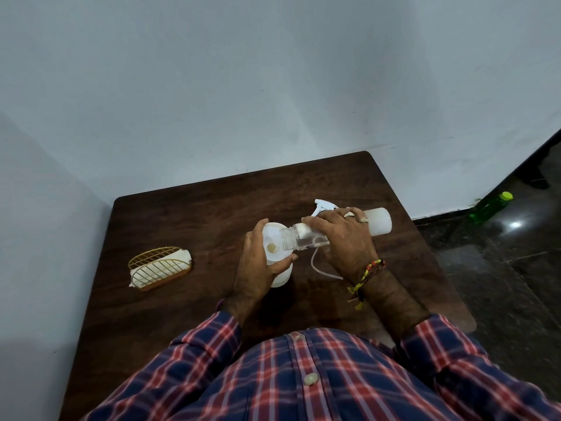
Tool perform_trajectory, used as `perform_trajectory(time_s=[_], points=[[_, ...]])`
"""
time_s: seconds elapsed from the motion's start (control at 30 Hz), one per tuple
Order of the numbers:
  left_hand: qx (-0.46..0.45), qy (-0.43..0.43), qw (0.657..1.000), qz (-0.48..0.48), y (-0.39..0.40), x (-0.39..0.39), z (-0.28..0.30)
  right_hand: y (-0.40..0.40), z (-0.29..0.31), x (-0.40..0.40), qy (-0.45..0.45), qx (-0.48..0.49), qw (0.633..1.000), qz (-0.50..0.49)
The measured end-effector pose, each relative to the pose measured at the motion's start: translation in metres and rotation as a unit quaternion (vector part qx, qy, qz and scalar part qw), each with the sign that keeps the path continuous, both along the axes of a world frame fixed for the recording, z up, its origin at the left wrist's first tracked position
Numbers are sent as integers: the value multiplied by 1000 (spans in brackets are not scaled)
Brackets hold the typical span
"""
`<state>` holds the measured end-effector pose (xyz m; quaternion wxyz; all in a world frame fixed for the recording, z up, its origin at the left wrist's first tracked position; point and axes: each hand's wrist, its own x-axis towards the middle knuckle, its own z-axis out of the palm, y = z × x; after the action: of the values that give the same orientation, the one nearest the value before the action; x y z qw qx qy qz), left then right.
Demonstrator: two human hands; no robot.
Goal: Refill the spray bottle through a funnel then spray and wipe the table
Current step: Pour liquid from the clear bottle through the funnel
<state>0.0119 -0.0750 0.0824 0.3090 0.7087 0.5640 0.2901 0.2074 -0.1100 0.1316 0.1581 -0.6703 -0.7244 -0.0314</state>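
Now | left hand grips funnel — right hand grips tilted clear bottle

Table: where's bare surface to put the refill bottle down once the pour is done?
Bare table: the far strip along the wall, the near-left corner below the wire napkin holder, and the gap between holder and left hand. Crowded: centre-right, where the right hand tips the refill bottle into the funnel, with the spray head and its tube behind.
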Motion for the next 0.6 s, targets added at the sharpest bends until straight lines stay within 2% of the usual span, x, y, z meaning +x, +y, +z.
perform_trajectory(time_s=[0.47,0.6], points=[[-3,7,1000,0,2,-1,-1,1,-2,1,1,12,1000,0],[-9,-3,1000,2,2,-1,1,0,-4,1,45,15,999,-15]])
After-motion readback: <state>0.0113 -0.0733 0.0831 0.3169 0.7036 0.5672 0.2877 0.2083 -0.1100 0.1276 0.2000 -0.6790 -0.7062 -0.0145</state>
